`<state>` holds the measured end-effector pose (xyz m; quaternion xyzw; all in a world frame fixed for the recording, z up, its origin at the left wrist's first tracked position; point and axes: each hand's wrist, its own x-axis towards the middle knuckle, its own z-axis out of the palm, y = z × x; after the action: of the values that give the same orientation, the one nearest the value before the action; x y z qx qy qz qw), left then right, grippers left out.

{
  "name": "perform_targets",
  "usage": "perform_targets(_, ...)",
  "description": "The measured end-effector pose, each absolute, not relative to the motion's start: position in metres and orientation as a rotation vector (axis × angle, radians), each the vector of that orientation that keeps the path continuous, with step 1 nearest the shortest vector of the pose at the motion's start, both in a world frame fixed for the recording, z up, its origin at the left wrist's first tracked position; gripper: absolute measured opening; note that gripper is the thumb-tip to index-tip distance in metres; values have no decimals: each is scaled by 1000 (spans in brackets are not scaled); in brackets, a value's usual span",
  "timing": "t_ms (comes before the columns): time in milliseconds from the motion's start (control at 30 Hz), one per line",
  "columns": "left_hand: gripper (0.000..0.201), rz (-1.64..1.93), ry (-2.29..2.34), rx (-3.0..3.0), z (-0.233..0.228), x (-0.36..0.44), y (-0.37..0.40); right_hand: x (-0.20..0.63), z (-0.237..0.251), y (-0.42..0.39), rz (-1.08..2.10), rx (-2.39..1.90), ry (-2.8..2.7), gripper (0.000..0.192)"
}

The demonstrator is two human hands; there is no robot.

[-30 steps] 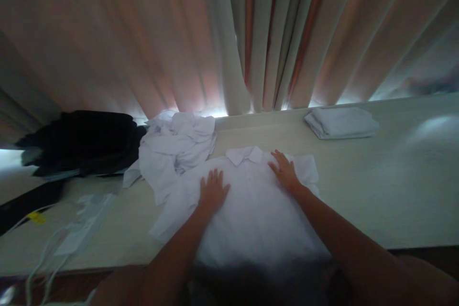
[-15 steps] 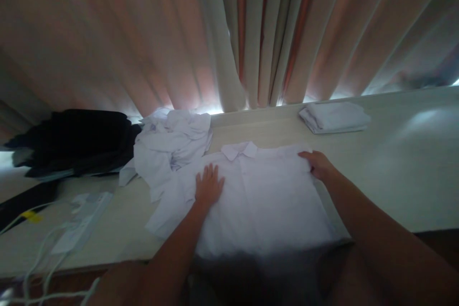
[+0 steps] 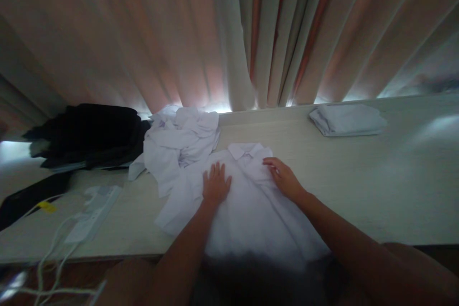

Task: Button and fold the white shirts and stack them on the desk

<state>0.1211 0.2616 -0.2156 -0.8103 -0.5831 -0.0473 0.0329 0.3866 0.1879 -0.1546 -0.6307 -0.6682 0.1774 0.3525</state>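
A white collared shirt (image 3: 244, 210) lies spread on the table in front of me, its collar pointing away. Its right side is turned inward over the body, with slanting creases. My left hand (image 3: 216, 184) rests flat on the shirt's left chest area, fingers stretched out. Close to the collar, my right hand (image 3: 285, 179) has its fingers bent around the turned-over cloth at the right shoulder. The shirt's lower end is dark and blurred near my body.
A crumpled white garment heap (image 3: 182, 136) touches the shirt's left side. Behind it to the left stands a stack of black clothes (image 3: 89, 134). A folded white garment (image 3: 347, 120) lies back right. A power strip (image 3: 93, 215) with cables is front left; curtains (image 3: 201, 33) hang behind.
My right hand has moved left from the shirt's outer right shoulder towards the collar, bringing that side of the shirt inward. The left hand stays flat on the cloth. The view has shifted slightly.
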Motion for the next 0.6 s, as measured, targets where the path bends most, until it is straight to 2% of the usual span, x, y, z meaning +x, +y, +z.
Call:
perform_targets(100,64,-154,-1806,-2501,-215,121,262,430,-170,187,355,-1926,-1448,43)
perform_targets(200,63,-171,-1807,-2504,-216,121,261,449,-183,190,490,-2028,-1473,44)
perform_targets(400,64,-197,-1802,-2508,-217,121,261,420,-190,208,593,-2006,-1599,24)
perform_targets(600,63,-194,-1825,-2505,-214,122,261,430,-162,206,545,-1903,-1510,37)
